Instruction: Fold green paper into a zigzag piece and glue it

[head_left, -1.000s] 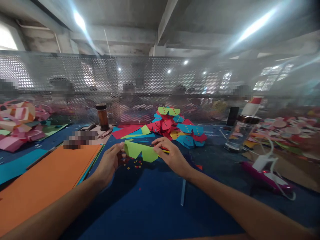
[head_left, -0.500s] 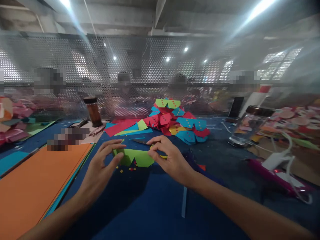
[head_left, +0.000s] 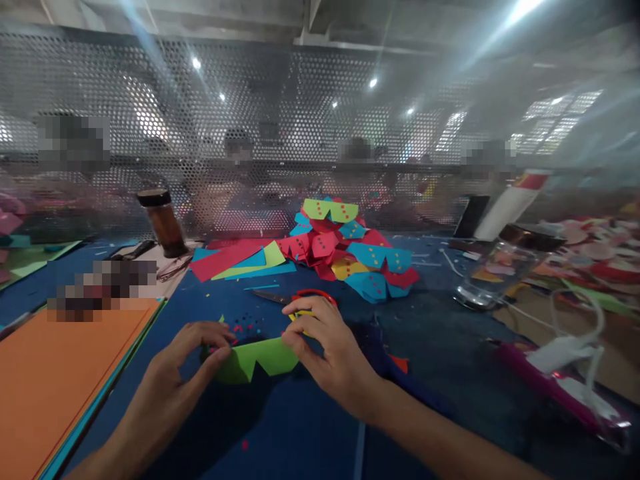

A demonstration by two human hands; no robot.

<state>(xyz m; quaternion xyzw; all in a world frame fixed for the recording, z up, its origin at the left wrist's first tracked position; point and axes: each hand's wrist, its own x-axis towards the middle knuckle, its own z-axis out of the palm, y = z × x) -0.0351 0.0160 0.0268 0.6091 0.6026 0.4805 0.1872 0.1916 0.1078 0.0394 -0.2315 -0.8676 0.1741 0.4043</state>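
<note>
A strip of light green paper (head_left: 274, 353) with a V-shaped notch in its lower edge is held up between my hands. The thumb and fingers of my left hand (head_left: 183, 363) pinch its left end. Its right end sits in the fingertips of my right hand (head_left: 327, 350). Just behind my right hand lie scissors (head_left: 273, 296) with red and yellow handles, partly hidden by the fingers. Tiny coloured paper bits (head_left: 250, 328) are scattered on the blue table (head_left: 280, 440) beyond the green strip.
A pile of folded, dotted paper pieces (head_left: 345, 247) stands behind, beside flat paper strips (head_left: 235, 257). Orange sheets (head_left: 90, 373) are stacked at left near a brown jar (head_left: 163, 223). At right are a glass cup (head_left: 495, 267) and a magenta device (head_left: 555, 383) with a white cable.
Both hands have moved nearer to me and slightly left with the green paper strip. The scissors and more paper bits have come into view. The camera has shifted a little.
</note>
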